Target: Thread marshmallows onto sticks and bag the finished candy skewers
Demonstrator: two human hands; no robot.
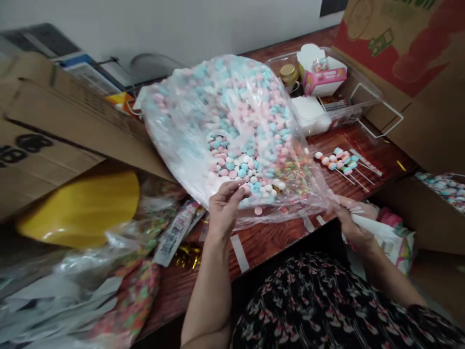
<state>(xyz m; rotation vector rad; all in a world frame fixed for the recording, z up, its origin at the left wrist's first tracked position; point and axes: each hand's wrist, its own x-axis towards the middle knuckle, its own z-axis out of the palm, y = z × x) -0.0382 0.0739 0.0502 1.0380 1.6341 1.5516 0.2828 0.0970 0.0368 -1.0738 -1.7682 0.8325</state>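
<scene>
A large clear plastic bag (pixel 174 140) lies open on the table, full of pink, blue and white round candies (pixel 232 167). At its near edge, my left hand (pixel 222 206) pinches a pink candy (pixel 246 189) between thumb and fingers. My right hand (pixel 351 227) is closed on the bag's near right corner, with its fingertips partly hidden and blurred. Small, colourful wrapped pieces (pixel 296 174) show in the bag's right part. To the right of the bag, several lollipop sticks carry rows of candies (pixel 337 160).
A clear plastic tray (pixel 356 109) at the back right holds a pink box (pixel 323 80) and a gold-lidded jar (pixel 288 75). Cardboard boxes stand left (pixel 90 111) and right (pixel 417 121). A bag of red and green pieces (pixel 127 300) lies front left. The table's front edge (pixel 276 254) is close to my body.
</scene>
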